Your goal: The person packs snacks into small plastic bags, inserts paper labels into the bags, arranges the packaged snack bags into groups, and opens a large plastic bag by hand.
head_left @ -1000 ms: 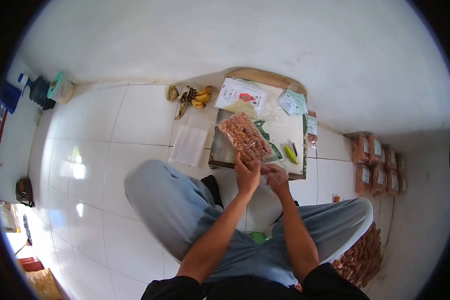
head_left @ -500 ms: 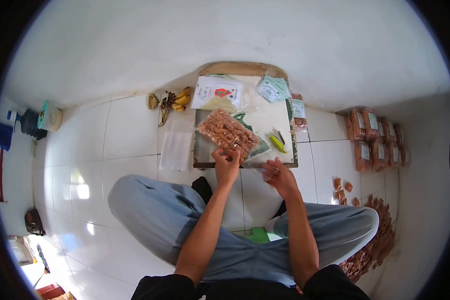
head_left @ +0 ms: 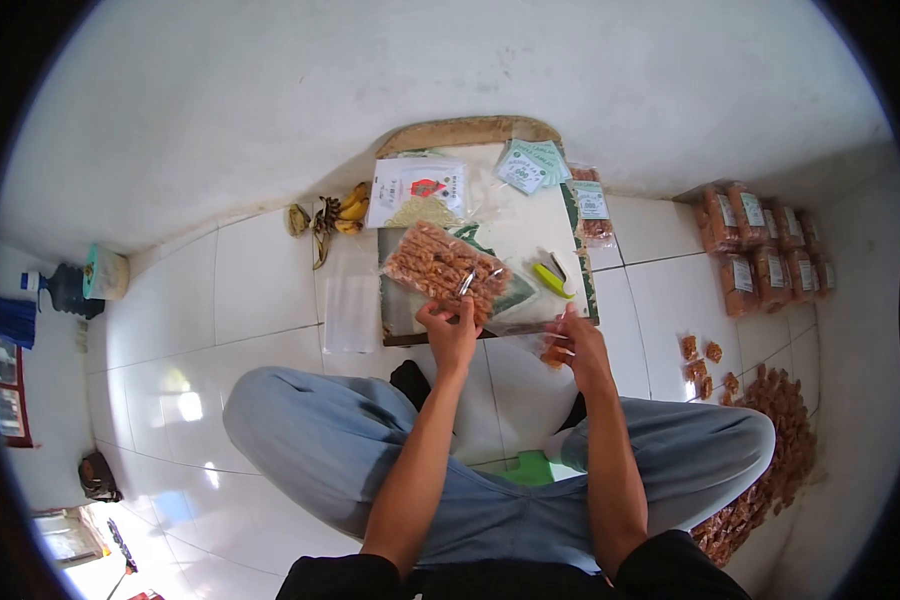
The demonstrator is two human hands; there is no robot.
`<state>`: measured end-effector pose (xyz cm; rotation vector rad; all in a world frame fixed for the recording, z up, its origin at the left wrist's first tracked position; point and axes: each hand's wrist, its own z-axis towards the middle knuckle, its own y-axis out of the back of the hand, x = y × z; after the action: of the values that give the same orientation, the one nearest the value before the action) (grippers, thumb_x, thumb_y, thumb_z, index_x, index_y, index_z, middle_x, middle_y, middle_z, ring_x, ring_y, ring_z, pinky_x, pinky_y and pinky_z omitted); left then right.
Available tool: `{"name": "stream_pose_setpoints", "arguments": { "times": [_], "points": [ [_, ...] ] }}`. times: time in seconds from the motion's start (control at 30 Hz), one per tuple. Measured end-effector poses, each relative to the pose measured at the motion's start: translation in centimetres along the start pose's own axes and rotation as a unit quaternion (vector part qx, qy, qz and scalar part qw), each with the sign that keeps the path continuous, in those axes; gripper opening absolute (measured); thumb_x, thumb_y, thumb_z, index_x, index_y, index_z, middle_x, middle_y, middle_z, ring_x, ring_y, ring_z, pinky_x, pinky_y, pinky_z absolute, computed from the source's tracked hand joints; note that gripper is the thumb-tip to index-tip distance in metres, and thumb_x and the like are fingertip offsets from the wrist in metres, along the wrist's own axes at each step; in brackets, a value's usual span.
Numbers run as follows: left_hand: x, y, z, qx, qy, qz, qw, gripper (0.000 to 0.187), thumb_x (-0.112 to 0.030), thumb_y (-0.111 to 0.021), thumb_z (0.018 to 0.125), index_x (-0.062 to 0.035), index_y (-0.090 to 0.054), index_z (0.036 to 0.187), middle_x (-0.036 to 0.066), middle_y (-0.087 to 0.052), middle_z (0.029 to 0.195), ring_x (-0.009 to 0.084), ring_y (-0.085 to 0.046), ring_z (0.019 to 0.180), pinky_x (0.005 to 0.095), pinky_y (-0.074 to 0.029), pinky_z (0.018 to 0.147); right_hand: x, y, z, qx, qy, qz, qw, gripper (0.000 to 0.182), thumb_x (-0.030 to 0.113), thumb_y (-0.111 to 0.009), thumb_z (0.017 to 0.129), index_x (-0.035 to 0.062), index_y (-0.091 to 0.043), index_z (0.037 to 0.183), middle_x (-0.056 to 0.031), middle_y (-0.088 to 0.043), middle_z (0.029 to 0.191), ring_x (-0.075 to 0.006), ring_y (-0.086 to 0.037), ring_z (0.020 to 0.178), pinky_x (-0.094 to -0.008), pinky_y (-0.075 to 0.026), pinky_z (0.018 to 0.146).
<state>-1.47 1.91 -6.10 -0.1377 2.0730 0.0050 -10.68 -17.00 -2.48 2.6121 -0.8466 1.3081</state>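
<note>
A clear plastic bag (head_left: 435, 262) packed with brown snack pieces lies tilted on the low table (head_left: 505, 215). My left hand (head_left: 452, 333) pinches its near edge between thumb and fingers. At the bag's loose right end, by the table's front edge, my right hand (head_left: 582, 345) has its fingers closed around a small brown snack piece (head_left: 554, 354), partly hidden by the fingers and clear plastic. Just beyond that hand rests a lime-green stapler (head_left: 553, 280).
Printed labels (head_left: 530, 166) and a white printed packet (head_left: 418, 190) lie at the table's back. A labelled bag (head_left: 592, 208) sits off its right side, clear sleeves (head_left: 351, 313) and bananas (head_left: 350, 210) left. Filled bags (head_left: 760, 220) and a snack heap (head_left: 770, 450) occupy the right floor.
My right hand has shifted slightly right at the bag's end, and a brown piece now shows at its fingers. My left hand keeps its pinch on the bag. The whole view has turned slightly.
</note>
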Motion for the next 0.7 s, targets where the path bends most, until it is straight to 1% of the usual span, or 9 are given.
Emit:
{"name": "stream_pose_setpoints", "arguments": {
  "times": [0.13,0.23,0.3,0.37,0.5,0.53,0.57,0.63,0.7],
  "points": [
    [-0.2,0.1,-0.1,-0.011,0.008,-0.019,1.000,0.070,-0.029,-0.071,0.090,-0.0093,-0.019,0.132,0.022,-0.044,0.127,0.0300,-0.055,0.110,0.0472,-0.059,0.084,-0.9,-1.8,0.2,0.066,-0.019,0.005,0.998,0.073,0.061,-0.053,0.093,-0.0053,-0.056,0.123,-0.0192,-0.063,0.117,-0.0205,-0.061,0.091,-0.0339,-0.051,0.075],
    [-0.2,0.0,-0.3,-0.009,-0.004,-0.006,1.000,0.074,-0.030,-0.072,0.089,-0.0100,-0.017,0.134,0.023,-0.046,0.125,0.0300,-0.056,0.109,0.0484,-0.059,0.083,-1.9,-2.0,2.2,0.104,0.029,-0.035,0.993,0.089,0.069,-0.047,0.092,-0.0080,-0.047,0.136,-0.0214,-0.058,0.131,-0.0220,-0.061,0.091,-0.0354,-0.048,0.076],
    [-0.7,-0.1,-0.7,-0.009,-0.012,0.006,1.000,0.077,-0.031,-0.073,0.089,-0.0103,-0.015,0.137,0.023,-0.046,0.124,0.0300,-0.056,0.108,0.0491,-0.059,0.083,-1.4,-2.3,3.2,0.137,0.022,0.031,0.990,0.096,0.074,-0.042,0.091,-0.0084,-0.041,0.141,-0.0185,-0.054,0.136,-0.0202,-0.060,0.086,-0.0320,-0.046,0.068],
    [-1.2,-0.2,-1.0,-0.009,-0.017,0.018,1.000,0.089,-0.031,-0.074,0.088,-0.0105,-0.008,0.143,0.022,-0.047,0.123,0.0278,-0.058,0.106,0.0433,-0.060,0.077,-1.0,-2.5,3.5,0.168,0.004,0.031,0.985,0.098,0.075,-0.041,0.090,-0.0083,-0.040,0.142,-0.0171,-0.053,0.138,-0.0174,-0.059,0.080,-0.0292,-0.044,0.062],
    [-0.9,-0.1,-1.0,-0.061,-0.084,0.121,0.987,0.085,-0.028,-0.072,0.087,-0.0046,-0.016,0.146,0.022,-0.052,0.124,0.0301,-0.062,0.099,0.0428,-0.055,0.080,-0.5,-3.2,4.3,0.219,-0.022,0.015,0.975,0.099,0.077,-0.038,0.090,-0.0045,-0.036,0.145,-0.0158,-0.049,0.143,-0.0093,-0.052,0.064,-0.0229,-0.035,0.047],
    [-0.9,0.0,-1.1,-0.109,-0.250,0.291,0.917,0.076,-0.028,-0.071,0.087,-0.0035,-0.026,0.144,0.023,-0.048,0.129,0.0338,-0.056,0.109,0.0463,-0.049,0.089,-0.5,-3.4,4.4,0.221,-0.020,0.017,0.975,0.099,0.077,-0.038,0.090,-0.0045,-0.036,0.145,-0.0158,-0.049,0.143,-0.0093,-0.052,0.064,-0.0229,-0.035,0.047],
    [-1.1,0.1,-1.3,-0.150,-0.400,0.443,0.788,0.069,-0.028,-0.070,0.087,-0.0025,-0.036,0.141,0.024,-0.044,0.134,0.0375,-0.051,0.120,0.0497,-0.043,0.099,-0.5,-3.5,4.4,0.213,-0.016,0.004,0.977,0.094,0.074,-0.041,0.091,-0.0024,-0.036,0.147,-0.0142,-0.052,0.139,-0.0080,-0.050,0.062,-0.0217,-0.033,0.046],
    [-1.4,-0.4,-1.5,-0.106,-0.427,0.456,0.773,0.060,-0.028,-0.068,0.088,-0.0030,-0.043,0.137,0.025,-0.042,0.137,0.0397,-0.043,0.127,0.0510,-0.038,0.104,-0.6,-3.7,4.4,0.206,-0.012,-0.007,0.979,0.090,0.071,-0.044,0.092,-0.0003,-0.036,0.148,-0.0126,-0.055,0.135,-0.0068,-0.048,0.060,-0.0206,-0.032,0.045],
    [-1.0,-0.7,-1.4,-0.062,-0.455,0.467,0.756,0.052,-0.028,-0.066,0.089,-0.0035,-0.050,0.133,0.025,-0.040,0.141,0.0420,-0.036,0.134,0.0523,-0.032,0.109,0.0,-4.0,4.3,0.192,-0.049,-0.068,0.978,0.071,0.057,-0.051,0.096,0.0081,-0.042,0.147,-0.0026,-0.065,0.103,-0.0047,-0.039,0.049,-0.0211,-0.028,0.042]
  ]
}}
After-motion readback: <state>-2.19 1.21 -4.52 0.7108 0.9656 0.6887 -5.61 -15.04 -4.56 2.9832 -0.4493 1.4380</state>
